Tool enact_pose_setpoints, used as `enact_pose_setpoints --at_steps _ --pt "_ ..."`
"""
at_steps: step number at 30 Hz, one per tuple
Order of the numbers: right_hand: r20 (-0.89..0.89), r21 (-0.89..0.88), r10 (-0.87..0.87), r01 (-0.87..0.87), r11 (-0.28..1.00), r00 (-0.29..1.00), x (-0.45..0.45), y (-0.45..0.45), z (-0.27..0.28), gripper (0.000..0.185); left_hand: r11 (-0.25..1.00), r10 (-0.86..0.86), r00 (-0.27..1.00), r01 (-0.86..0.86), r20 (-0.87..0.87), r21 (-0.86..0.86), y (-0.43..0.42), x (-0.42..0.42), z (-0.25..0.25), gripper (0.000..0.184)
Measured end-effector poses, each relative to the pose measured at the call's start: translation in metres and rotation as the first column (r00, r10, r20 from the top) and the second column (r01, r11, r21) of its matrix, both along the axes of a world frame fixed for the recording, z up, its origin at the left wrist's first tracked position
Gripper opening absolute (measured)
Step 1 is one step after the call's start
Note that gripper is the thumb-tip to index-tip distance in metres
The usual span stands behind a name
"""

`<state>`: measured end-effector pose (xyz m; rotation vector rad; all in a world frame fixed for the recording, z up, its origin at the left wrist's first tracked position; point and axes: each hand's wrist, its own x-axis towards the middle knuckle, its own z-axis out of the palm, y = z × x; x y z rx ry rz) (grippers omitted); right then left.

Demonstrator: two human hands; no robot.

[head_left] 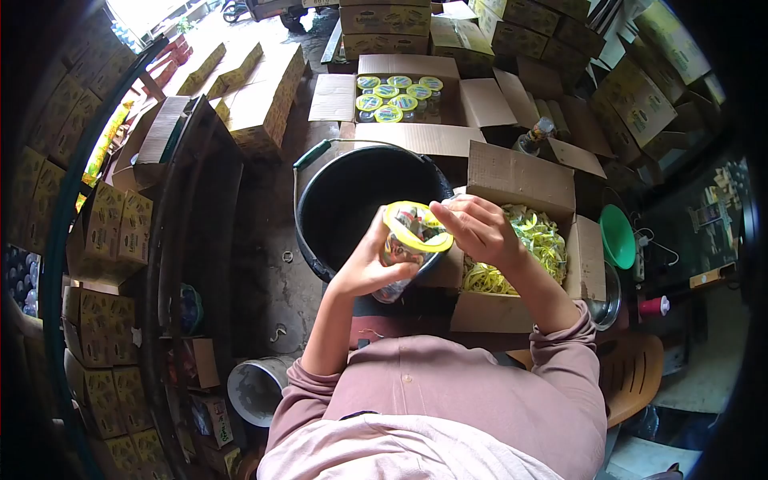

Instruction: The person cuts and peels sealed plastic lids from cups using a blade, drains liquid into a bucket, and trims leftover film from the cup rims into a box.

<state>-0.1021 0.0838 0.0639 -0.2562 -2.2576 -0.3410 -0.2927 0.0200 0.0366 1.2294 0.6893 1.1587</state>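
A clear jar (402, 254) with a yellow ring around its mouth and small wrapped items inside is tilted above the near right rim of a black bucket (308, 240). My left hand (370, 260) is wrapped round the jar's side. My right hand (480, 230) is closed at the right edge of the yellow ring, thumb and fingers pinched together; the ring sits between them. Right beside that hand stands an open cardboard box (520, 172) holding yellow strips (532, 240).
Beyond the bucket, an open box (408, 66) holds several jars with yellow-rimmed lids (388, 114). A green bowl (616, 236) and a pink spool (654, 306) lie at right. A white bucket (260, 392) stands lower left, near dark shelving (180, 208) and stacked cartons (108, 232).
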Motion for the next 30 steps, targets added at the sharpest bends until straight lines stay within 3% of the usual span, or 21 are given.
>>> enact_pose_setpoints --at_steps 1,3,5,6,10,13,22,30 --pt "0.007 0.005 -0.013 0.012 1.000 1.000 0.001 0.001 0.000 0.054 0.991 0.081 0.996 -0.076 -0.038 0.113 0.004 0.001 -0.005 0.055" --pt "0.021 0.014 -0.037 0.037 0.999 0.999 0.002 0.003 -0.001 0.055 0.958 0.198 0.939 -0.125 -0.282 0.257 0.001 -0.001 0.006 0.055" --pt "0.024 0.028 -0.050 0.050 0.998 0.998 -0.001 0.003 -0.002 0.056 0.929 0.305 0.923 -0.235 -0.234 0.285 -0.002 0.010 -0.004 0.056" --pt "0.027 0.029 -0.051 0.051 0.998 0.998 -0.003 0.002 -0.001 0.056 0.856 0.452 0.836 -0.309 -0.310 0.413 -0.005 0.016 0.003 0.053" --pt "0.041 0.035 -0.058 0.056 0.998 0.997 -0.003 0.000 -0.002 0.056 0.816 0.525 0.814 -0.400 -0.248 0.416 0.000 0.021 -0.007 0.049" --pt "0.072 0.018 -0.047 0.046 0.999 0.996 -0.001 -0.003 0.002 0.055 0.867 0.477 0.821 -0.381 -0.313 0.321 -0.006 0.019 -0.003 0.051" --pt "0.069 0.024 -0.028 0.026 0.999 0.997 0.003 0.002 -0.010 0.054 0.911 0.355 0.874 -0.244 -0.331 0.333 -0.004 0.017 -0.008 0.047" --pt "0.015 -0.023 0.054 -0.054 0.998 0.998 0.004 0.005 -0.015 0.056 0.990 0.070 0.986 -0.050 -0.152 0.132 0.000 0.012 -0.021 0.052"
